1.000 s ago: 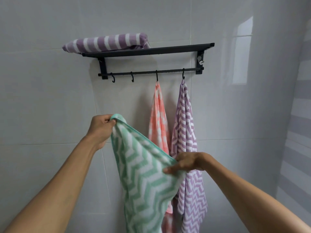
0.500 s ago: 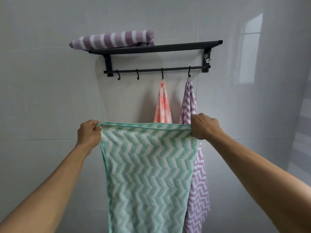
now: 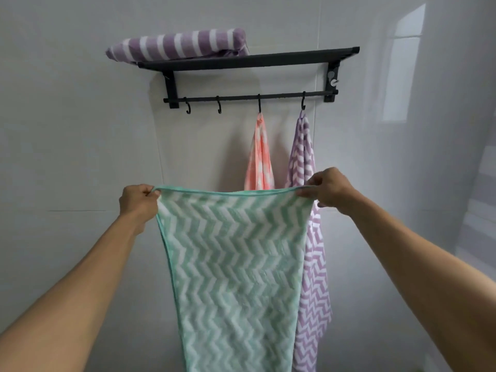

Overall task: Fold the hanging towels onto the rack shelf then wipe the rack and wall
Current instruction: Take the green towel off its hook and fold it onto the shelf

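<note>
A green chevron towel (image 3: 236, 269) hangs spread flat in front of me, below the black wall rack (image 3: 268, 59). My left hand (image 3: 138, 201) grips its top left corner and my right hand (image 3: 328, 190) pinches its top right corner. A folded purple striped towel (image 3: 177, 45) lies on the left end of the rack shelf. A pink chevron towel (image 3: 259, 154) hangs from the third hook and a purple chevron towel (image 3: 312, 251) from the fourth; the green towel covers their lower parts.
Two bare hooks (image 3: 188, 108) hang on the left of the rail (image 3: 241, 97). The grey tiled wall (image 3: 67, 130) surrounds the rack. A side wall (image 3: 469, 130) with a window reflection closes in on the right.
My right hand rose from the towel's lower edge to its top right corner. The green towel went from bunched to spread flat between both hands.
</note>
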The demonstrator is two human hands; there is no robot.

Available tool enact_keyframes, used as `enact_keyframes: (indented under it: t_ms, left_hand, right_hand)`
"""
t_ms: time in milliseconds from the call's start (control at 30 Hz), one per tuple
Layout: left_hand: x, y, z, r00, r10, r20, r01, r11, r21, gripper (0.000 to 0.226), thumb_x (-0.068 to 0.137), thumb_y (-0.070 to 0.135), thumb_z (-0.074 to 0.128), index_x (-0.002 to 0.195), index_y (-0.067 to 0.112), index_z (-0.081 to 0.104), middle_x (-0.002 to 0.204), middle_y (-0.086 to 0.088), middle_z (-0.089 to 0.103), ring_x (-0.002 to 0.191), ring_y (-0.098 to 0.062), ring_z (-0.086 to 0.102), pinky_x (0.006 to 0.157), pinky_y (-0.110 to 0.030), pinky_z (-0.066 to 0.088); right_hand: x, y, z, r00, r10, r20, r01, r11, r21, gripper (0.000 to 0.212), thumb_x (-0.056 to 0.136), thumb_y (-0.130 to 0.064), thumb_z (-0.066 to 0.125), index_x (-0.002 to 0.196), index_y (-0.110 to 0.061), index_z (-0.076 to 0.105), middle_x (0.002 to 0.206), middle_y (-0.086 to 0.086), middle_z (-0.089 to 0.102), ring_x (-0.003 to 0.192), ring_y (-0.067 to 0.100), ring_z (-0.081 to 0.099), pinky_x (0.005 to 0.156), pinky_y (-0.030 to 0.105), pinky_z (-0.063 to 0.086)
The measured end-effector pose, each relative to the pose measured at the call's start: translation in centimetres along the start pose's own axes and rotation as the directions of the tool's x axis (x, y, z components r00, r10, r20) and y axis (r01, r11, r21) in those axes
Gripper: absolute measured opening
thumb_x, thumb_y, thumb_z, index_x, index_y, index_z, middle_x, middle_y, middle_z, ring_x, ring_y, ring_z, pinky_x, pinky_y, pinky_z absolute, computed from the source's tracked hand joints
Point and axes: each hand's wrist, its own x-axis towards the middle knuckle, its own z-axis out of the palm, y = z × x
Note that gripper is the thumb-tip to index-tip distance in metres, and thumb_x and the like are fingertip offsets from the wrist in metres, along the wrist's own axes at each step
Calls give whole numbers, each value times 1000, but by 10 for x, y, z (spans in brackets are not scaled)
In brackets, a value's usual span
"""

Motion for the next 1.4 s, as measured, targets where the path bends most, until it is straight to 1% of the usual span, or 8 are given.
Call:
enact_keyframes:
  t_ms: [200,433,700,867,967,1067,1233,1400]
  left_hand:
    - [4,1,8,999,-22,31,23,999,-35,18,96,17,60,82,13,69,87,-11,68,81,-26,64,87,-49,58]
    - [4,17,23,999,-27,30,31,993,-110,17,99,14,54,94,9,70,93,-8,65,84,-22,60,80,-31,50]
    - [-12,17,42,996,-51,73,61,988,-139,20,101,7,50,92,11,68,97,-8,64,87,-22,60,78,-29,48]
    - [14,47,28,995,-1,97,36,931,-363,43,96,13,65,137,13,52,116,-9,65,87,-20,65,73,-25,57]
    - [-5,26,26,901,-20,434,160,944,-288,73,86,38,78,145,19,39,121,-4,67,104,-21,67,92,-46,54]
    - [-72,-51,48,764,-216,608,331,940,-82,40,94,28,69,120,-2,67,98,-9,78,85,-21,73,79,-34,59]
    - [-113,-115,34,684,-421,596,511,859,21,30,92,20,71,107,-6,72,94,-19,77,82,-28,72,75,-35,56]
    - [-70,-61,29,726,-360,586,545,821,-171,36,99,31,61,106,-3,69,81,-11,77,67,-21,73,63,-32,59]
  right_hand:
    - [-1,0,-4,991,8,131,-40,969,245,19,82,-11,83,93,-11,67,90,12,68,76,25,68,66,37,63]
    - [-4,1,-20,999,15,-46,8,893,449,25,73,-13,90,75,-7,66,75,8,70,57,12,70,53,24,57]
    - [-6,20,-27,991,74,112,-119,873,474,14,86,-13,78,96,-5,73,91,15,75,93,35,74,77,42,62]
    - [5,-18,-55,1000,18,25,-29,843,537,32,83,-16,80,111,-2,72,95,13,76,97,34,74,69,38,64]
    - [-6,-14,-60,984,-42,171,-58,837,543,73,60,-33,95,125,-20,65,106,5,78,96,26,75,81,47,60]
    - [-40,64,-11,900,196,389,-342,871,352,103,29,-45,103,121,-14,68,108,6,78,98,28,75,91,53,57]
    - [-85,129,37,830,430,356,-518,830,207,38,87,-21,79,112,6,69,95,18,78,86,34,75,85,56,60]
    - [-39,86,11,851,367,376,-513,736,443,66,74,-48,84,117,0,71,106,15,76,92,31,71,91,46,58]
